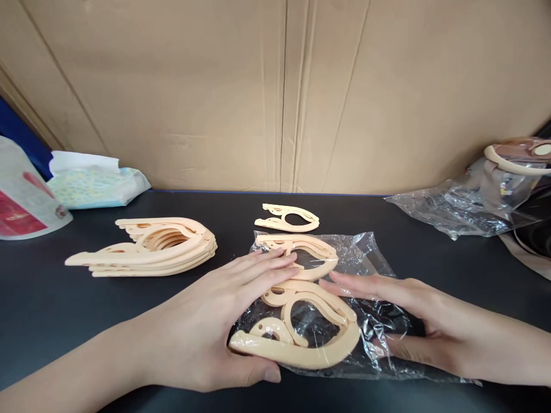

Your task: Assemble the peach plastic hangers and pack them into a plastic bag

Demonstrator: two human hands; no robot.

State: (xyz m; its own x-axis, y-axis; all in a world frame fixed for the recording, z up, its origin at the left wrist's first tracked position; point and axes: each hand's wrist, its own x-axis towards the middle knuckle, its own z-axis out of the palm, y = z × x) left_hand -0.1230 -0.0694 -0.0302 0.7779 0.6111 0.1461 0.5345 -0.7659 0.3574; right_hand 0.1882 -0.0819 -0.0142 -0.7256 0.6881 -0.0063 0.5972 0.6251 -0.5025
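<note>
Two beige folding clothes hangers (314, 358) lie side by side, folded, in a clear plastic bag (370, 252) on the black table. My left hand (210, 315) grips their left ends through the plastic, its fingers across the top and its thumb along the near edge. At the right side, my right hand (413, 315) touches the bag with outstretched fingers, the thumb held apart and partly behind crinkled plastic. A stack of several matching folded hangers (172, 261) sits to the left. Behind the bag lies a smaller-looking folded hanger (307, 218).
At the back left stand a tissue pack (99, 186) and a white and red package (26, 195). Another clear plastic bag (447, 206) lies at the right, beside a beige-handled object (516, 163). A cardboard wall (206, 103) rises behind the black table (215, 203).
</note>
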